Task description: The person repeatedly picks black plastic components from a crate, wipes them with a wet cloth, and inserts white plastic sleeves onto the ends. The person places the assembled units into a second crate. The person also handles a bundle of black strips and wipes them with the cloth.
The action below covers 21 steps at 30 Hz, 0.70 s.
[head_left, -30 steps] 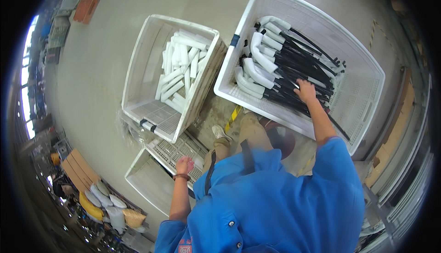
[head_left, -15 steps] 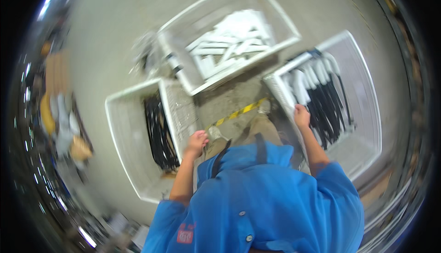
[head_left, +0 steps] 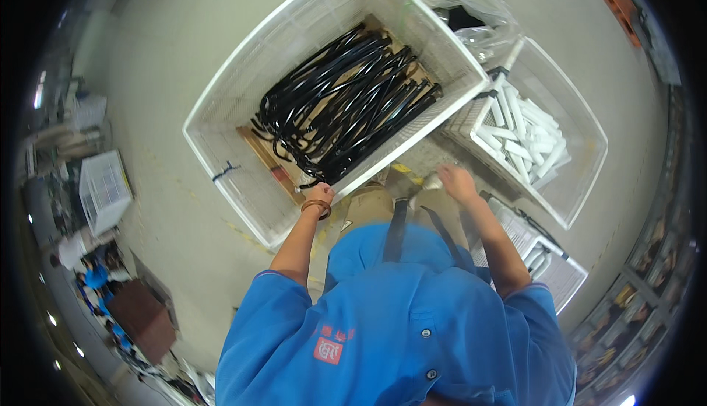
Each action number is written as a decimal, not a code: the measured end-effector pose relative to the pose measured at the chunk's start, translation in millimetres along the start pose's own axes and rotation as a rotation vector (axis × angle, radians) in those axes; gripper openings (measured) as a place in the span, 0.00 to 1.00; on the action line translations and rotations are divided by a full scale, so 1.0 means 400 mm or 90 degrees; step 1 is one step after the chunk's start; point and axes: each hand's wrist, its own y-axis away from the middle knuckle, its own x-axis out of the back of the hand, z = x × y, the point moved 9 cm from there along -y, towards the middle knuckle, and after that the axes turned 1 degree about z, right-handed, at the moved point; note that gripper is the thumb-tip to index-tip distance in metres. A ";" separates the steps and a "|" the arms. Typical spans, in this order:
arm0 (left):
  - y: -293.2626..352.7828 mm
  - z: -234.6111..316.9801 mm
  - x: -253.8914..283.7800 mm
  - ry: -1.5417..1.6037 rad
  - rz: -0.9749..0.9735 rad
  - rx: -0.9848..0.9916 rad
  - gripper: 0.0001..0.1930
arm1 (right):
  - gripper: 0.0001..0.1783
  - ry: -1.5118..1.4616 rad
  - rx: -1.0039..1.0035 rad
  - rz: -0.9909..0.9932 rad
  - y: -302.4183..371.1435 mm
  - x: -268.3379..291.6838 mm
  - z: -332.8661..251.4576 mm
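Note:
My left hand [head_left: 319, 194], with a brown bracelet at its wrist, is closed at the near rim of a large white mesh basket [head_left: 213, 104]. Its fingers lie by the end of a black rod; whether they grip the rim or a rod is hidden. Inside the basket lies a heap of glossy black bent rods [head_left: 346, 104] on cardboard. My right hand [head_left: 458, 183] hangs over my right leg, between the baskets, slightly blurred, and its finger position does not show clearly. Nearest it on the right, a second white basket [head_left: 582, 177] holds white tubes [head_left: 526, 137].
At lower right, partly behind my right arm, stands another white basket [head_left: 567, 277]. A clear plastic bag [head_left: 479, 19] with something dark inside sits beyond. Yellow-black tape [head_left: 406, 174] marks the floor near my feet. Shelving [head_left: 641, 281] lines the right side; a white crate [head_left: 105, 191] stands left.
My view has turned to the right, so the basket of black rods now lies ahead and the white tubes to the right. My left hand has come to the rod basket's rim; my right has left its basket.

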 end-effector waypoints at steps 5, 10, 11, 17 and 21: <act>0.006 -0.005 -0.075 0.093 0.074 0.084 0.15 | 0.12 -0.079 0.165 -0.117 -0.389 -0.152 -0.302; -0.044 0.036 -0.121 0.259 0.209 0.166 0.11 | 0.11 0.162 0.130 -0.258 -0.625 -0.475 -0.218; -0.073 0.034 -0.129 0.343 0.218 0.172 0.10 | 0.12 0.212 0.121 -0.320 -0.643 -0.544 -0.172; -0.373 -0.047 -0.097 0.312 0.293 0.175 0.20 | 0.14 0.062 -0.047 -0.407 -0.746 -0.828 0.022; -0.690 -0.110 -0.001 0.079 0.295 0.051 0.32 | 0.16 -0.131 0.005 -0.366 -0.882 -1.030 0.024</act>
